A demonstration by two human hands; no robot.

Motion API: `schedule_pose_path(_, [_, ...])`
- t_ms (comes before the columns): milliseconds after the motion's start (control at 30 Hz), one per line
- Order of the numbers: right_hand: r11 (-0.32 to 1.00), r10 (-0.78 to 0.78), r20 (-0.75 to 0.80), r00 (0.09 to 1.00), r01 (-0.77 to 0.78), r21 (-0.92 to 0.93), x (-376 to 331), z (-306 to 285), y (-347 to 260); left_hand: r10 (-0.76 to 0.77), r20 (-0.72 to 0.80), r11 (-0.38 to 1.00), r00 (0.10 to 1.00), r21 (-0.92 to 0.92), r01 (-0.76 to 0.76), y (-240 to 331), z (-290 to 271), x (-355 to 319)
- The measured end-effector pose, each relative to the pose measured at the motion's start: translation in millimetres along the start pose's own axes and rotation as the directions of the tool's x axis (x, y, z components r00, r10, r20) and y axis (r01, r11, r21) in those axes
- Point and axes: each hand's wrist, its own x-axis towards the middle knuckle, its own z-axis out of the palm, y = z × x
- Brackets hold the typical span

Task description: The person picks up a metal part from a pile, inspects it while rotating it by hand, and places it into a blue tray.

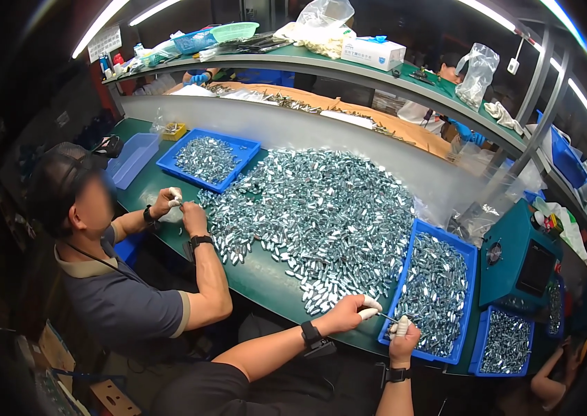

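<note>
Both my hands meet over the near left corner of a large blue tray [469, 305], white covers on some of their fingertips. A slim metal piece [386, 317] spans the gap between them. My left hand [349, 313] pinches one end of it, and my right hand [404, 340] grips the other end. Small shiny metal parts [436, 291] fill the tray beneath. Just beyond my left hand spreads a wide heap of similar silvery parts [321, 215] on the green tabletop [255, 274]. The exact shape of the held piece is too small to tell.
At my left, a co-worker [120, 277] handles something small near another blue tray [248, 149] of parts. A teal machine [508, 256] stands right of my tray, with a smaller filled blue tray [477, 357] near it. A loaded shelf [293, 55] crosses the back.
</note>
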Motion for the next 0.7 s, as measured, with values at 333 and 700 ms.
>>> schedule_pose_path(333, [0.991,0.007,0.093,0.996,0.006,-0.135,0.0,3.2,-7.0,0.045,0.028,0.998,0.999,0.048,-0.046,5.7,7.1,1.3])
schedule_pose_path(700, [0.949,-0.156,0.139,0.978,0.187,-0.254,-3.5,3.5,-8.6,-0.339,0.118,0.932,0.933,-0.096,0.351,15.2,30.4,4.2])
